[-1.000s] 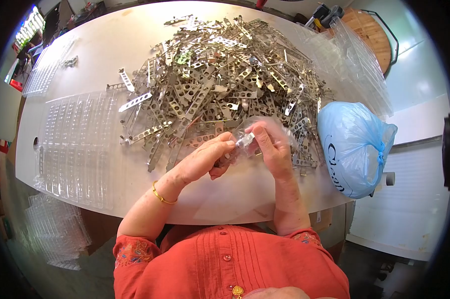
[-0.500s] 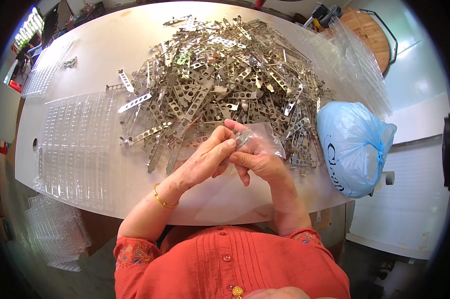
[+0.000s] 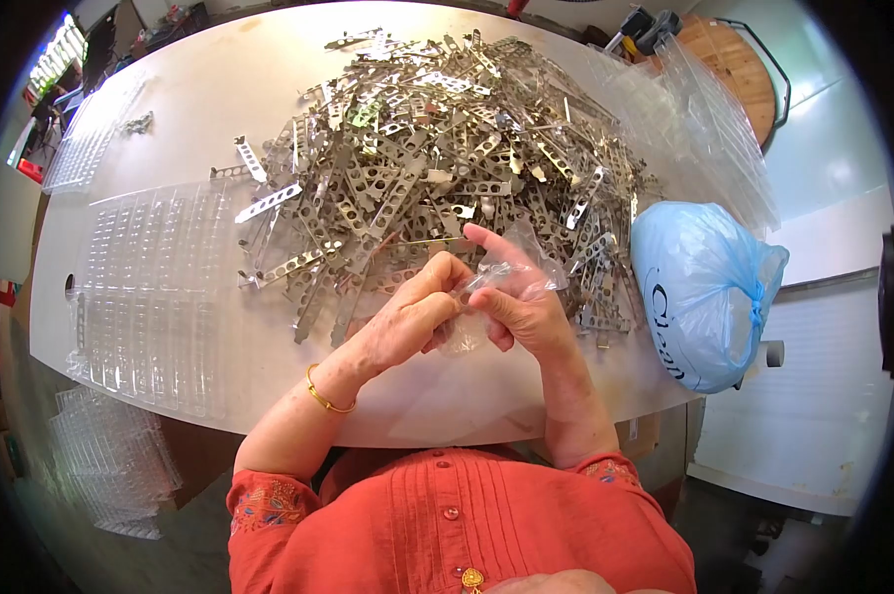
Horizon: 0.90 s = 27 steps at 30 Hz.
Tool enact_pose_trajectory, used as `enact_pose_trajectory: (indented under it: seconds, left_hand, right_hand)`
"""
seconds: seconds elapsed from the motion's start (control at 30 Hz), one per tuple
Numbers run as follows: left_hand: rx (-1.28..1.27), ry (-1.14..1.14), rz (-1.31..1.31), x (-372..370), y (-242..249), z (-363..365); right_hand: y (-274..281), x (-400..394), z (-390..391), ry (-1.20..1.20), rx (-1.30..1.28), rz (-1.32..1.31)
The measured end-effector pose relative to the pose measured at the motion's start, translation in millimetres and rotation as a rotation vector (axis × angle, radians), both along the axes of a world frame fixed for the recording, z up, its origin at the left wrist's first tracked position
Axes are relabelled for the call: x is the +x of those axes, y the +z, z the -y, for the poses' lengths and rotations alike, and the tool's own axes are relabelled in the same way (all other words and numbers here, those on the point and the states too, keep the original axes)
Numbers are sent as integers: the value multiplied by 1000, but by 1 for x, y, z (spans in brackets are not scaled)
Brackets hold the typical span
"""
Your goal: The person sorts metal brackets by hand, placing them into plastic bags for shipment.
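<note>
A crumpled piece of thin clear plastic film [image 3: 522, 259] is stretched between my hands, just in front of the pile of metal parts. My left hand [image 3: 419, 315], wearing a gold bangle at the wrist, is closed in a pinch on the film's left side. My right hand [image 3: 522, 315] grips the film with its thumb and bent fingers, its index finger pointing away and partly behind the film. Some film hangs below, between the hands. Flat metal strips with round holes [image 3: 397, 193] lie in a big tangled heap beyond my fingers.
Clear plastic trays [image 3: 155, 297] lie at the left of the white table [image 3: 269, 381], with more trays [image 3: 115, 460] below its edge. A tied blue plastic bag [image 3: 699, 297] sits at the right. Clear sheets [image 3: 704, 139] are stacked behind it.
My hands have spread slightly apart and the film has opened out between them. My right index finger has straightened away from me. The pile looks unchanged.
</note>
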State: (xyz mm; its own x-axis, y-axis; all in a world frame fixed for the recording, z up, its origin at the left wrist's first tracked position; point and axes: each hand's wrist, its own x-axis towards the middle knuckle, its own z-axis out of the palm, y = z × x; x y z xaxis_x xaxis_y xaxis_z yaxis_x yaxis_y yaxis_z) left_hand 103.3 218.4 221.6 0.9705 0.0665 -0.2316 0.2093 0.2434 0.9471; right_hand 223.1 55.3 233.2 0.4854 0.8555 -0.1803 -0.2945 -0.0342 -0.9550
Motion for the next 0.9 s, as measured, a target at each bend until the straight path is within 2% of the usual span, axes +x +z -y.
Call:
enact_pose_trajectory:
  seconds: [0.13,0.2,0.27,0.43,0.57,0.63,0.9]
  left_hand:
    - [-12,16,40,1,7,3]
    - [10,-17,68,1,8,4]
    - [-132,-95,211,1,10,7]
    - [4,19,84,1,-5,9]
    - [32,145,5,1,6,3]
    - [35,162,6,1,7,0]
    - [78,153,47,-1,2,-1]
  right_hand:
    - [7,-3,-6,53,-51,-174]
    - [5,-3,-6,98,-83,-149]
    - [4,-3,-6,145,-115,-125]
    - [2,2,-3,176,-211,-8]
    - [-4,8,1,114,-87,190]
    - [-3,5,0,51,-34,149]
    - [-9,-7,-5,90,-17,15]
